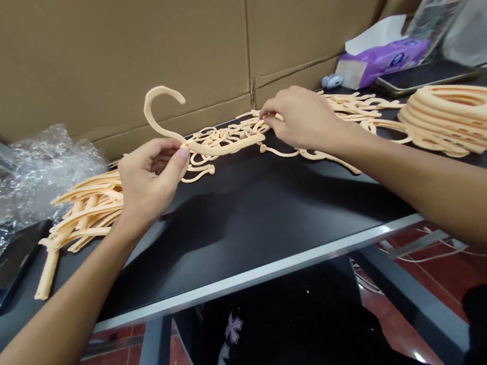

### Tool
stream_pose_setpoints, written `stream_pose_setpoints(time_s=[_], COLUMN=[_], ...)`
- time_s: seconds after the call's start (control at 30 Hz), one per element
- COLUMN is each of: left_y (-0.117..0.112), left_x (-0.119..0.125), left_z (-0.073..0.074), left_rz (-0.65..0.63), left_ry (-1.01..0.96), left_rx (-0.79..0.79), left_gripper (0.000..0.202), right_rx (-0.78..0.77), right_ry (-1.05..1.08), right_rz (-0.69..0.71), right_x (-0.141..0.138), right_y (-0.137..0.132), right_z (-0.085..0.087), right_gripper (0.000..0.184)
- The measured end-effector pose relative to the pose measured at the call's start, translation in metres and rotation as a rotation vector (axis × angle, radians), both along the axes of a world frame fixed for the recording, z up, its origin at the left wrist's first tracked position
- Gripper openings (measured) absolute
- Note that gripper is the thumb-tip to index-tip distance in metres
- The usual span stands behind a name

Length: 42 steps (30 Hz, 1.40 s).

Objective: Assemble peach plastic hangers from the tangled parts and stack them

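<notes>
My left hand (pixel 147 178) pinches a cream plastic hanger piece between thumb and fingers. It grips where the upright hook (pixel 153 113) meets the curved hanger arm (pixel 229 146), which points to the right. My right hand (pixel 302 117) is just beyond the free end of that arm, over a pile of loose cream hanger parts (pixel 214 135). Its fingers are bent together; whatever they hold at the tips is too small to make out. More loose parts (pixel 312 154) lie below my right wrist. A heap of hanger arms (pixel 88 210) lies beside my left hand.
A stack of cream hangers (pixel 465 115) is at the right. Behind it are a phone (pixel 428 75), a purple tissue pack (pixel 389 60) and a small pale-blue item (pixel 332 81). Crumpled clear plastic (pixel 52 173) and another phone (pixel 6 270) lie left. Cardboard (pixel 182 40) backs the black table (pixel 249 224).
</notes>
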<state>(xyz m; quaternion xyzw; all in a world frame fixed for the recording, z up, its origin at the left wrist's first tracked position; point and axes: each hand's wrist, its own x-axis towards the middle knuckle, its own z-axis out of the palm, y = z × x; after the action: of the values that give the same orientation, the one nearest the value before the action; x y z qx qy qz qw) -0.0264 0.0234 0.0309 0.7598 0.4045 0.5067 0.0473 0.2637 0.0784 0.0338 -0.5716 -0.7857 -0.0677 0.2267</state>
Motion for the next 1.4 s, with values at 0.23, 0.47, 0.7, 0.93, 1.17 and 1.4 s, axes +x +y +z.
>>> stream_pose_setpoints(time_s=[0.23, 0.47, 0.7, 0.93, 1.17, 1.4], left_y=[0.0, 0.0, -0.002, -0.009, -0.007, -0.001], left_x=[-0.001, 0.0, 0.002, 0.007, 0.006, 0.002], left_z=[-0.001, -0.002, -0.003, 0.001, 0.0, -0.002], left_rz=[0.017, -0.009, -0.017, 0.066, 0.074, 0.057], left_ry=[0.07, 0.074, 0.079, 0.091, 0.099, 0.045], left_rx=[0.005, 0.006, -0.015, -0.129, -0.137, -0.12], left_gripper=[0.017, 0.016, 0.015, 0.022, 0.023, 0.024], right_rx=[0.149, 0.085, 0.018, -0.049, -0.113, 0.111], right_ry=[0.128, 0.195, 0.422, 0.586, 0.5, 0.41], right_rz=[-0.074, -0.028, 0.042, 0.053, 0.078, 0.325], right_x=[0.004, 0.004, 0.0, -0.007, -0.015, -0.018], right_y=[-0.007, -0.003, 0.011, 0.009, 0.008, -0.001], right_z=[0.015, 0.008, -0.003, -0.006, -0.015, -0.014], right_gripper=[0.039, 0.042, 0.033, 0.033, 0.035, 0.028])
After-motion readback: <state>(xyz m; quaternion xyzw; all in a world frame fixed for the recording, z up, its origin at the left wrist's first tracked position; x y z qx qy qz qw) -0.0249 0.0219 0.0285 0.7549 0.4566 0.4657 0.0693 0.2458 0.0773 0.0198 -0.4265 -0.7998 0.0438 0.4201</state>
